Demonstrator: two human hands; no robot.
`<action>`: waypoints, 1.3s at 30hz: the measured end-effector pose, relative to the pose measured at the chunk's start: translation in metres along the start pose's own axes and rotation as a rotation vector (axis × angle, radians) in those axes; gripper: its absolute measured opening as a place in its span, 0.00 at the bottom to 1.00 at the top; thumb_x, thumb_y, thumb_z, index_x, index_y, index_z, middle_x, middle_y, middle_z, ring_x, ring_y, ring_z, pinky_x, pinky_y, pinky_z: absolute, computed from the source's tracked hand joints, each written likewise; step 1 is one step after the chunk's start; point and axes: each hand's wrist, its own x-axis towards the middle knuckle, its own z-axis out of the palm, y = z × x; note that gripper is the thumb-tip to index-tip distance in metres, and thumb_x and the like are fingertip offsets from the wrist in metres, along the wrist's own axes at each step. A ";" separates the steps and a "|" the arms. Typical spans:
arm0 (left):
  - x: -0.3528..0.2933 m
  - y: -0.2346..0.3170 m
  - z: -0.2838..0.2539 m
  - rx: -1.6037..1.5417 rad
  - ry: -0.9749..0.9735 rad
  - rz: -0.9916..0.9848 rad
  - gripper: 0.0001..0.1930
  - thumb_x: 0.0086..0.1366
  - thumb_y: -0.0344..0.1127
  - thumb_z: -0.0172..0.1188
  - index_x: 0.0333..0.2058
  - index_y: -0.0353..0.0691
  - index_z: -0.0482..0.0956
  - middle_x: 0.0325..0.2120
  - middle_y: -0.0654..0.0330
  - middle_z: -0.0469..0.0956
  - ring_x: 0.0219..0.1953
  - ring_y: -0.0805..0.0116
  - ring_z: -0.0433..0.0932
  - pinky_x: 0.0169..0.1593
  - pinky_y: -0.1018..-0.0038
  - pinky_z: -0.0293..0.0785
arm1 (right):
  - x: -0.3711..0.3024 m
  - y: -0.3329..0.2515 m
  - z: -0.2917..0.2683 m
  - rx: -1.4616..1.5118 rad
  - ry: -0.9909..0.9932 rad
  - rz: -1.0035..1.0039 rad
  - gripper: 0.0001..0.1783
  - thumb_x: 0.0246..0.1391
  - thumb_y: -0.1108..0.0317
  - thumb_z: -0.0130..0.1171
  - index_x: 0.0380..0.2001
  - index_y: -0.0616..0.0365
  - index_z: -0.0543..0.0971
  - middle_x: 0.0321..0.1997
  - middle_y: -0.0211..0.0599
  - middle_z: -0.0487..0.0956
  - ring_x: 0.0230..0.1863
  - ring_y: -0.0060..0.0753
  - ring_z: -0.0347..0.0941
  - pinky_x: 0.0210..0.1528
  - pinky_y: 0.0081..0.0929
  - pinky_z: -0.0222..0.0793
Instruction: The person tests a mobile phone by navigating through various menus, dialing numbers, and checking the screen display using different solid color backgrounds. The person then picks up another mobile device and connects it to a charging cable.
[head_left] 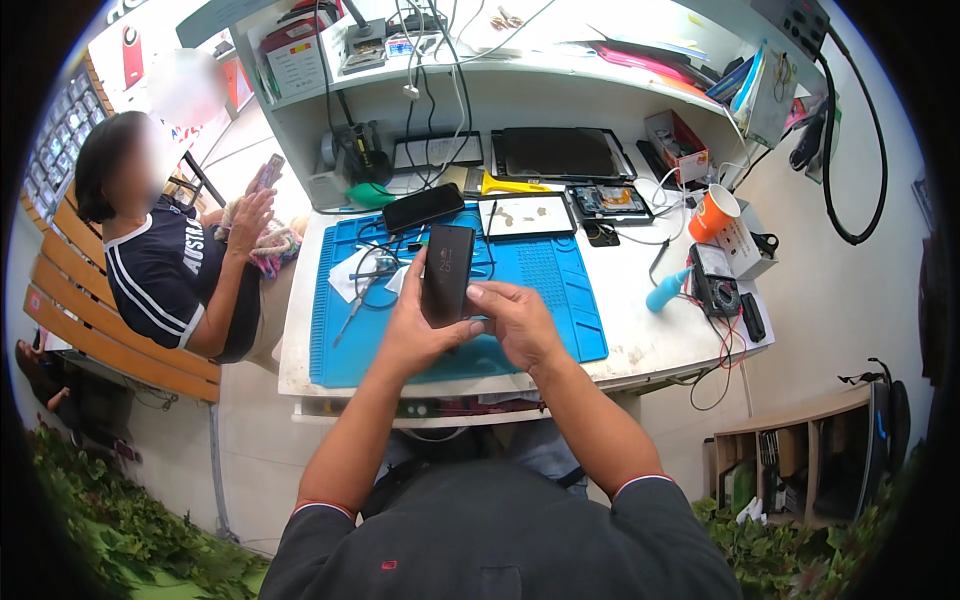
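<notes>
A dark smartphone [446, 272] is held upright over the blue work mat [535, 335], its screen dimly lit. My left hand [418, 325] wraps round its left side and lower edge, fingers behind it. On the other side, my right hand [517, 322] has its thumb and fingers pressed at the lower right edge of the phone. Behind it lies a second black phone [424, 207]. White paper pieces [352, 272], cables and a slim pen-like tool [350, 318] lie on the mat left of my hands.
An opened tablet [606, 203], an orange cup [713, 213], a blue bottle [667, 290] and a multimeter [716, 294] stand or lie to the right. A shelf [560, 82] spans the back. At left, a person [185, 260] sits on a wooden bench [110, 330] holding a phone.
</notes>
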 end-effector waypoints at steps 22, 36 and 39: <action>-0.004 -0.004 0.010 0.639 0.106 0.225 0.68 0.47 0.42 0.86 0.80 0.37 0.48 0.66 0.41 0.71 0.66 0.42 0.74 0.68 0.57 0.73 | -0.010 0.006 -0.022 0.102 -0.015 0.091 0.17 0.70 0.65 0.65 0.56 0.64 0.85 0.49 0.39 0.89 0.48 0.29 0.85 0.48 0.28 0.78; -0.003 -0.015 0.017 0.539 -0.138 0.204 0.63 0.64 0.47 0.79 0.81 0.32 0.38 0.74 0.37 0.60 0.73 0.45 0.67 0.69 0.61 0.73 | -0.011 0.017 0.001 0.302 -0.042 0.088 0.36 0.80 0.37 0.39 0.72 0.53 0.69 0.58 0.37 0.83 0.51 0.31 0.83 0.53 0.32 0.82; -0.004 -0.003 0.002 0.330 -0.199 0.095 0.46 0.73 0.43 0.71 0.80 0.38 0.53 0.67 0.47 0.69 0.60 0.57 0.78 0.57 0.66 0.81 | -0.017 0.014 -0.020 0.379 -0.230 0.011 0.40 0.78 0.34 0.38 0.72 0.57 0.68 0.56 0.42 0.83 0.55 0.40 0.83 0.56 0.49 0.84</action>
